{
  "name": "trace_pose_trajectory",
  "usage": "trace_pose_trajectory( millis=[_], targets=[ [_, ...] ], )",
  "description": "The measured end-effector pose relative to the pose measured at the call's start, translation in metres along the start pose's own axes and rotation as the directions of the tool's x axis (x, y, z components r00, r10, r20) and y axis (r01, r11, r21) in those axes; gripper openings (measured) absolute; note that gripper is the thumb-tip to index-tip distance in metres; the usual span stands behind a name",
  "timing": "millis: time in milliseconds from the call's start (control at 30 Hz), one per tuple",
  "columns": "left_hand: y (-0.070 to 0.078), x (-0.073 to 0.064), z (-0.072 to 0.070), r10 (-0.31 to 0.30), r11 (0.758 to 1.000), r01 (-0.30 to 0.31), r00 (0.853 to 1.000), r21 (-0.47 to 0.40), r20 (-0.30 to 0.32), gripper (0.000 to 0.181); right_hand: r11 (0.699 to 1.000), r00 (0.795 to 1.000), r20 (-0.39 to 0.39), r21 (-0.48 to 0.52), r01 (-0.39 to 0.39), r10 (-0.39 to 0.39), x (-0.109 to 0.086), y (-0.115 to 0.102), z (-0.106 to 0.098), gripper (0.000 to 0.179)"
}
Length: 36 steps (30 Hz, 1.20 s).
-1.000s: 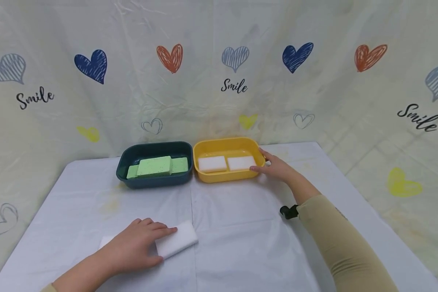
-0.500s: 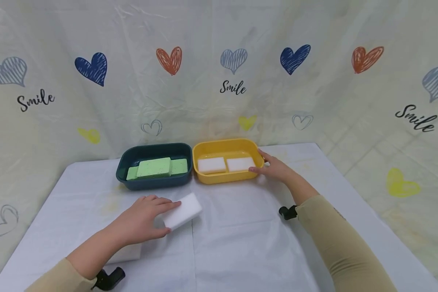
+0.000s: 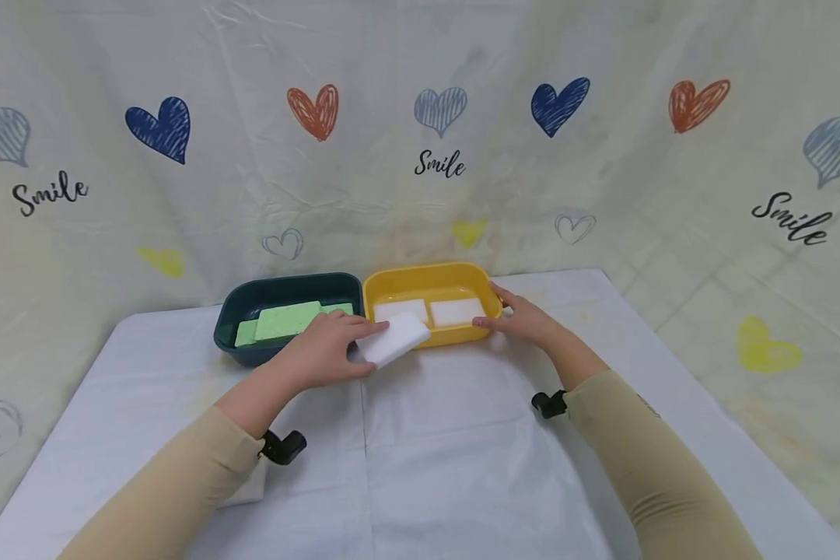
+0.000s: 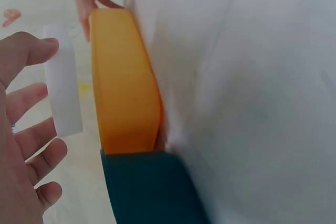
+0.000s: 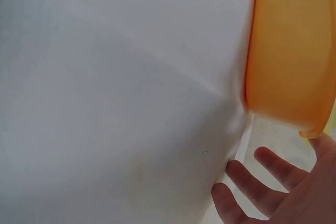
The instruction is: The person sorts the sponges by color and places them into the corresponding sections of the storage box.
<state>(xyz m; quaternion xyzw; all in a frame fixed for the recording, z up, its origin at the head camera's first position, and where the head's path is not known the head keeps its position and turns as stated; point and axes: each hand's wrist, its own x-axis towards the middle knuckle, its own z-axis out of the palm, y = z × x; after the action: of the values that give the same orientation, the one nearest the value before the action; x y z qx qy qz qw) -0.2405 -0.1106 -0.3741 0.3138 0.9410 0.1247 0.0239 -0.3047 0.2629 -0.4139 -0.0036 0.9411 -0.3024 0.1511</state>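
My left hand (image 3: 325, 350) pinches a white sponge block (image 3: 395, 340) between thumb and fingers. It is held tilted at the yellow tray's (image 3: 455, 336) front edge, overlapping it in the head view. The left wrist view shows this sponge (image 4: 63, 82) edge-on, beside the tray. My right hand (image 3: 528, 319) touches the tray's right end, thumb at the rim and fingers spread outside it. In the right wrist view, its fingers (image 5: 257, 187) stand fairly straight, apart from the tray wall. Two white sponges (image 3: 457, 312) lie side by side inside the yellow tray.
A dark teal tray (image 3: 238, 299) with several green speckled blocks (image 3: 288, 320) adjoins the yellow tray on the left. Another white block (image 3: 248, 488) lies on the white-covered table (image 3: 455, 467), partly hidden by my left sleeve. A heart-printed curtain (image 3: 364, 194) hangs behind.
My left hand has lifted the white sponge from the front of the table and carried it forward and right to the yellow tray. The right hand has stayed at the tray's end.
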Motion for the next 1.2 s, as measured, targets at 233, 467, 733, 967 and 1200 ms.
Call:
trace_pose_trajectory(
  millis=[233,467,733,967,1200],
  targets=[
    [0.009,0.065,0.001,-0.094,0.996,0.094,0.993,0.005,0.074,0.067,1.0,1.0,0.002,-0.001,-0.019,0.019,-0.004,-0.003,0.0,0.115],
    [0.019,0.115,0.01,-0.134,0.99,0.139,0.981,-0.022,0.14,0.063,0.999,0.999,0.009,0.022,-0.033,0.033,-0.004,-0.006,0.003,0.111],
    [0.036,0.143,0.017,-0.157,0.981,0.177,0.968,-0.085,0.197,0.059,1.0,1.0,0.0,0.02,-0.001,0.001,-0.003,-0.006,0.003,0.109],
    [0.047,0.155,0.025,-0.175,0.975,0.2,0.959,-0.097,0.222,0.057,1.0,1.0,0.0,0.015,0.009,-0.009,-0.003,-0.005,0.002,0.11],
    [0.047,0.165,0.028,-0.143,0.983,0.164,0.967,-0.084,0.212,0.059,1.0,1.0,-0.013,0.031,-0.002,0.002,-0.007,-0.002,-0.002,0.102]
  ],
)
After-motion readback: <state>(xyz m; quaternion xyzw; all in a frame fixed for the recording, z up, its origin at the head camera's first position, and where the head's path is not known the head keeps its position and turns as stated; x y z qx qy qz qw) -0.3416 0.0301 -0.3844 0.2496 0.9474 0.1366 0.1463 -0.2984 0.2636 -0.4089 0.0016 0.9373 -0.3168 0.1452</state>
